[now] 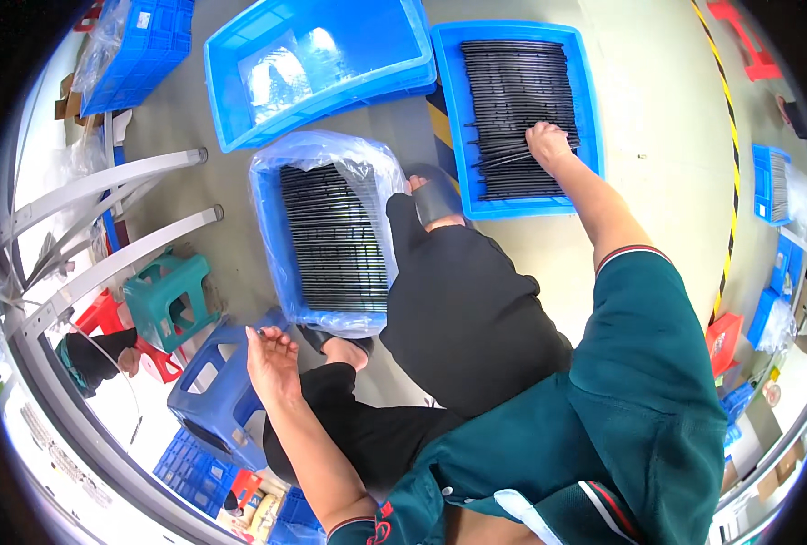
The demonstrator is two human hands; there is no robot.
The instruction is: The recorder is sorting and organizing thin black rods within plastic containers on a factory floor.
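Thin black rods [517, 86] lie side by side in a blue bin [588, 100] ahead of me to the right. My right hand [551, 143] reaches down onto them, fingers curled round a few rods that sit slanted across the rest. The fingertips are partly hidden among the rods. More black rods [335, 241] fill a second bin [265, 222], lined with clear plastic, beside my legs. Near its close end my left hand [274, 365] hovers over a blue stool [205, 386], palm up, with loosely bent fingers and nothing visible held.
A large blue bin [226, 86] with clear plastic inside stands ahead to the left. Metal frame legs [131, 173] and a green stool [169, 295] are at the left. Yellow-and-black floor tape [733, 154] runs along the right. Another person's hand [129, 361] shows at the far left.
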